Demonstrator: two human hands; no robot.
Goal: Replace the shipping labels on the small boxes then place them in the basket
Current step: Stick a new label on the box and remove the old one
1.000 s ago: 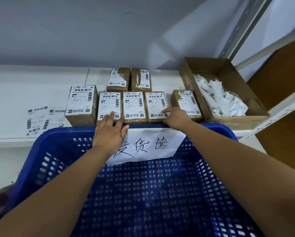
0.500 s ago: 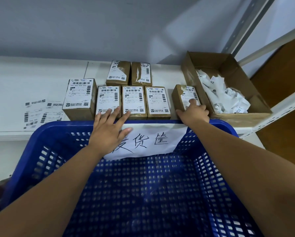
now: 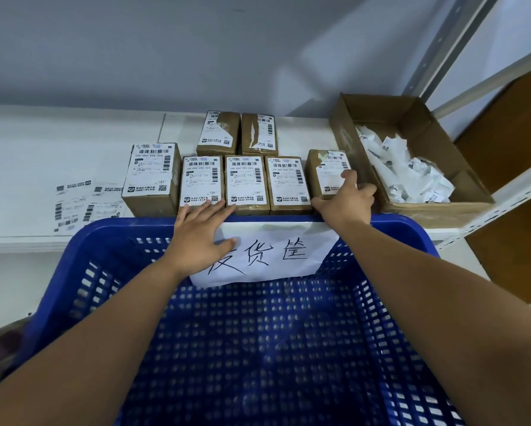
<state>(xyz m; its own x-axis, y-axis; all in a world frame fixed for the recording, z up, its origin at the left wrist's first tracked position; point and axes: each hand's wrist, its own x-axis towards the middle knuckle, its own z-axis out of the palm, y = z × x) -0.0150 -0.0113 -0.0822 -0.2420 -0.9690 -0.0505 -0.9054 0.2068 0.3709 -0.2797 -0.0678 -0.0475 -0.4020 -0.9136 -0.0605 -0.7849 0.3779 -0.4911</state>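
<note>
Seven small boxes [image 3: 245, 179] are sitting at twelve o'clock, just beyond the basket [image 3: 119, 229]
Right hand [image 3: 347, 202] is curling thumb and fingers round the rightmost box [image 3: 325, 170], probably light, stiff cardboard under slick tape, best taken across its sides; left hand [image 3: 199, 238] is lying flat-fingered on the row's near edge; scrap carton [image 3: 350, 139] at two o'clock is crowding that grasp

An open cardboard carton [image 3: 381, 110] of crumpled white paper scraps [image 3: 405, 170] sits at the white shelf's [image 3: 43, 149] right end, against the grey wall [image 3: 166, 50].
</note>
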